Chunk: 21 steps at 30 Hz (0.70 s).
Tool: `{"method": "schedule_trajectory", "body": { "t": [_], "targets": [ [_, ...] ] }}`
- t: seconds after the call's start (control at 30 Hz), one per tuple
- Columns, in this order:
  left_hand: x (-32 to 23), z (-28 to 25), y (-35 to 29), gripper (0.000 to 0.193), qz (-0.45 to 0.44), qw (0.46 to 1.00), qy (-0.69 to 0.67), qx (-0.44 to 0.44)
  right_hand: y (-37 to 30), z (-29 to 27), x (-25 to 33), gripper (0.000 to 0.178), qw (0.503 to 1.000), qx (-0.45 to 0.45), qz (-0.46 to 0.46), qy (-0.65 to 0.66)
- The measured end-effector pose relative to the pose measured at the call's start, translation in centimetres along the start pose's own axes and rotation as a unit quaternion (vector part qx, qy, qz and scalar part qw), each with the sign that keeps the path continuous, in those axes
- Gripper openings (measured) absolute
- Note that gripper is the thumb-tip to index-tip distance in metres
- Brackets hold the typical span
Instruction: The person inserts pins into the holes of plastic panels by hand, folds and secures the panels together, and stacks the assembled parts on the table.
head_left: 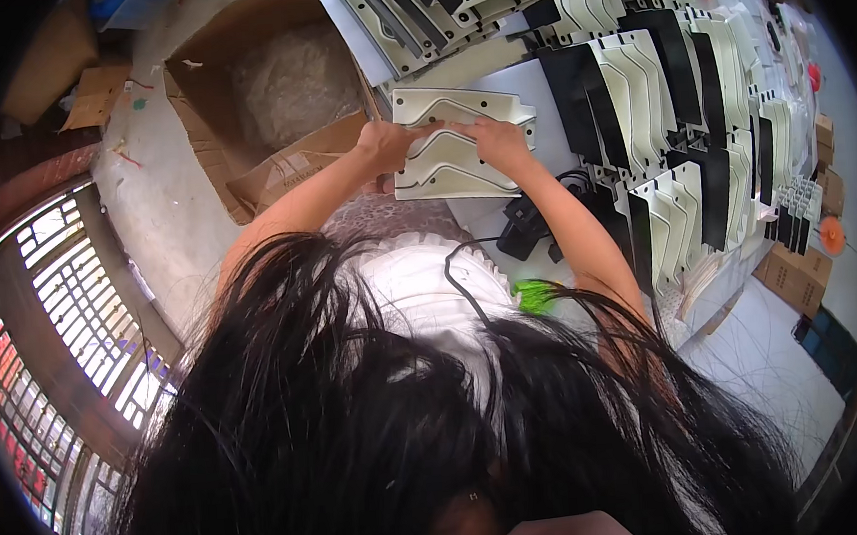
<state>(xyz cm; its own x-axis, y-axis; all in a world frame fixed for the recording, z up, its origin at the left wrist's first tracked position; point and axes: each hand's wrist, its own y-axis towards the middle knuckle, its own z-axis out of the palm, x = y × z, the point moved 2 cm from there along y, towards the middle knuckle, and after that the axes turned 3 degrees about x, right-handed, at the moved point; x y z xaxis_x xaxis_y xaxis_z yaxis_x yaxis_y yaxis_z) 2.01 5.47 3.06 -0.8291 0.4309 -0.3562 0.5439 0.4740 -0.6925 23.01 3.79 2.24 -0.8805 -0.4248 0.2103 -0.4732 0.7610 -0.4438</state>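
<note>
Left hand [387, 146] and right hand [502, 145] touch cream, wavy-ridged panels [458, 152] by the white bench [555, 127]'s near edge; whether either grips, I cannot tell.

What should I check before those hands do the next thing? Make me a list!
1. Left hand at the cream wavy part: ok, index finger pointing inward over it.
2. Right hand at it too: ok, its index finger points toward the other.
3. Just one piece, not a stack: cannot tell from this view.
4. Thin black cable away from both hands: ok, it crosses the white clothing.
5. Cardboard box open: ok, its inside shows.
6. Long hair out of the camera's view: not ok, strands cross the picture.
</note>
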Motion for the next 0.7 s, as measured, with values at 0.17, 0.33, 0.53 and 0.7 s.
{"method": "schedule_trajectory", "body": {
  "t": [0.17,0.33,0.53,0.7],
  "targets": [
    [-0.5,0.4,-0.6,0.088,0.002,0.997,0.044,-0.065,-2.1,-1.2,-0.4,0.039,0.971,-0.222,0.013,0.088],
    [2.2,1.1,-2.1,0.060,0.034,0.973,0.005,-0.230,-4.4,-3.3,-4.5,0.034,0.937,-0.325,0.099,0.080],
    [4.2,-1.9,-0.5,0.023,-0.076,0.917,-0.075,-0.384,-0.8,-3.7,-7.7,0.024,0.957,-0.279,0.057,0.051],
    [4.9,-2.2,2.5,0.020,-0.021,0.944,0.062,-0.322,3.1,-2.7,-9.2,0.022,0.992,-0.043,0.013,-0.118]
  ]
}}
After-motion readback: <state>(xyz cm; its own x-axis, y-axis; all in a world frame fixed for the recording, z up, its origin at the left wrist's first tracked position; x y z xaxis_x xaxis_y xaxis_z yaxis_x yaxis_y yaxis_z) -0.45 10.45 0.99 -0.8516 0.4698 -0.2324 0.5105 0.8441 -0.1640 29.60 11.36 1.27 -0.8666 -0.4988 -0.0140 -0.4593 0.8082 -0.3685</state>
